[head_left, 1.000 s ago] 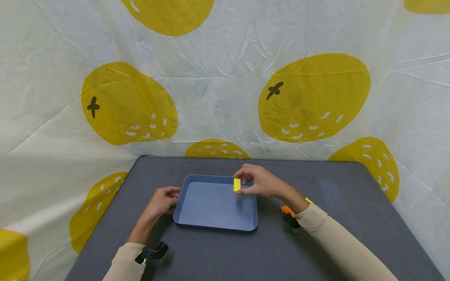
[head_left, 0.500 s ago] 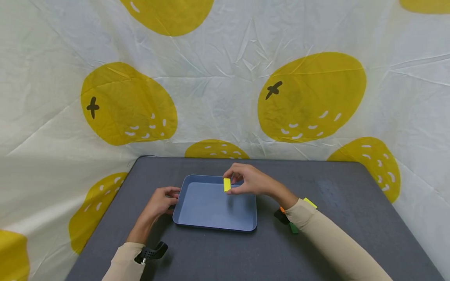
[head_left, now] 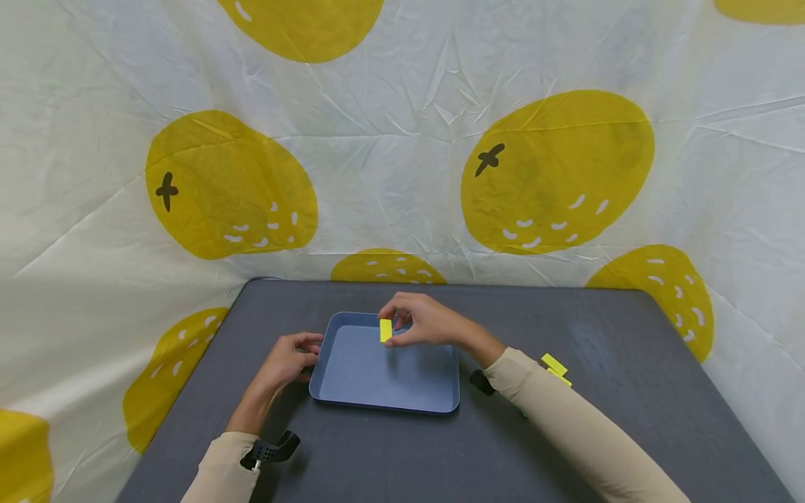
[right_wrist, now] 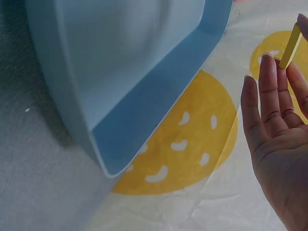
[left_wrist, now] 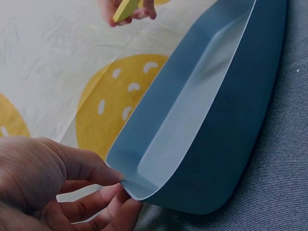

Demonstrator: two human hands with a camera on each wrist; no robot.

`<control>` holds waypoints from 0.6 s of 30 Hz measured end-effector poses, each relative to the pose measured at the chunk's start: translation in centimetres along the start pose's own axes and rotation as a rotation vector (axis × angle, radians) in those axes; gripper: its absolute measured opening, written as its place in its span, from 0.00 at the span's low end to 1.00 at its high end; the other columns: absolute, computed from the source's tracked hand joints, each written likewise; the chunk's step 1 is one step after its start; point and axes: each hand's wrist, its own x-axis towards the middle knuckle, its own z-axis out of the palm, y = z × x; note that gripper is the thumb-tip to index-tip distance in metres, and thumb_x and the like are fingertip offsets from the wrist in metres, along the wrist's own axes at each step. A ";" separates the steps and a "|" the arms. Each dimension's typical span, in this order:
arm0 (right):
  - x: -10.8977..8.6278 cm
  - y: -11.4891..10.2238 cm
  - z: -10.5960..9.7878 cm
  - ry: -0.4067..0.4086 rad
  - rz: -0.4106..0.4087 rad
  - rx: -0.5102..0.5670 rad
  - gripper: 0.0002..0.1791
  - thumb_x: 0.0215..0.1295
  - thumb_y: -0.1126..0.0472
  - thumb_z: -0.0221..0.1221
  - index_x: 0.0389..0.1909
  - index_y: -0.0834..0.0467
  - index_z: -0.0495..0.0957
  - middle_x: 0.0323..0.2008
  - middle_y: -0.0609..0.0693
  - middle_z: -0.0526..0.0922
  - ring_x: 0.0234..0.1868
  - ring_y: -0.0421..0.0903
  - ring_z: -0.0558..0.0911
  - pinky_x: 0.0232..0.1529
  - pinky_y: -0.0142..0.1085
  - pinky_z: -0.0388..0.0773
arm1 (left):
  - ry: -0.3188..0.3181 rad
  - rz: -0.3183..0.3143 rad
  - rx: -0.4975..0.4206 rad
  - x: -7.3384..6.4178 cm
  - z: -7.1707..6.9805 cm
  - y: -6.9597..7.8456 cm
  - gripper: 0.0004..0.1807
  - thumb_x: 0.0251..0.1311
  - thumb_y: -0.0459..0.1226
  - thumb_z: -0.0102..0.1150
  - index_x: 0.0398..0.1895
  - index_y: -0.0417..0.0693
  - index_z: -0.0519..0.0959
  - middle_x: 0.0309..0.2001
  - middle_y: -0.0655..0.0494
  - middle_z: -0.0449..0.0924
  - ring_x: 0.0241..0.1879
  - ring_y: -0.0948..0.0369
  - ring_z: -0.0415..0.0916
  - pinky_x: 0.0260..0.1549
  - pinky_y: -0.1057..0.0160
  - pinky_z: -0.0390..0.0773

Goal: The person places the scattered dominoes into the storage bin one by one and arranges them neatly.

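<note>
The yellow block (head_left: pixel 386 331) sits between the thumb and fingers of the right hand (head_left: pixel 420 318), which are parted by just the block's length and pinch it at its two ends; the remaining fingers reach out beyond, bearing nothing. It hangs above the blue tray (head_left: pixel 352 363), apart from the tray's floor. Slim, flat-faced and straight-edged, it is probably light and stiff, unlikely to dent or break. The faces look smooth, so it might pivot in so narrow a pinch; the ends serve well, though the long edges would perhaps give a steadier hold.

Left of that pinch, the left hand (head_left: pixel 294 358) grips the tray's near corner, thumb on the rim and fingers against the outer wall. The tray looks rigid, shallow and light enough to slide if nudged, and its raised rim is the natural place to hold it.

Under both hands spreads a dark grey tabletop (head_left: pixel 390 454), with a faint woven texture close up. To the right of the right-hand fingers, past the sleeve, lie more yellow blocks (head_left: pixel 554 364). Beyond the fingers hangs a creased white cloth (head_left: pixel 390 181) printed with big yellow fruit shapes.
</note>
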 end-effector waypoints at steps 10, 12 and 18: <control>2.7 -0.1 1.7 -0.023 -0.036 -0.059 0.25 0.58 0.50 0.74 0.53 0.56 0.82 0.48 0.45 0.80 0.41 0.43 0.81 0.48 0.36 0.80 | -0.001 -0.001 0.006 0.0 0.0 -0.1 0.24 0.63 0.24 0.59 0.64 0.36 0.77 0.49 0.38 0.78 0.42 0.51 0.80 0.28 0.52 0.84; 3.1 -0.2 2.0 -0.029 -0.030 -0.064 0.24 0.57 0.49 0.74 0.53 0.54 0.82 0.47 0.44 0.80 0.41 0.42 0.81 0.48 0.36 0.80 | 0.001 -0.007 0.006 0.0 0.0 -0.1 0.24 0.63 0.24 0.59 0.64 0.36 0.77 0.49 0.38 0.78 0.42 0.51 0.80 0.28 0.52 0.84; 4.1 -0.3 2.7 -0.046 -0.009 -0.048 0.25 0.57 0.50 0.74 0.52 0.55 0.81 0.46 0.45 0.80 0.42 0.45 0.82 0.46 0.31 0.79 | 0.011 -0.023 0.018 0.1 0.1 0.2 0.24 0.63 0.24 0.59 0.64 0.37 0.77 0.49 0.39 0.78 0.42 0.51 0.80 0.29 0.52 0.85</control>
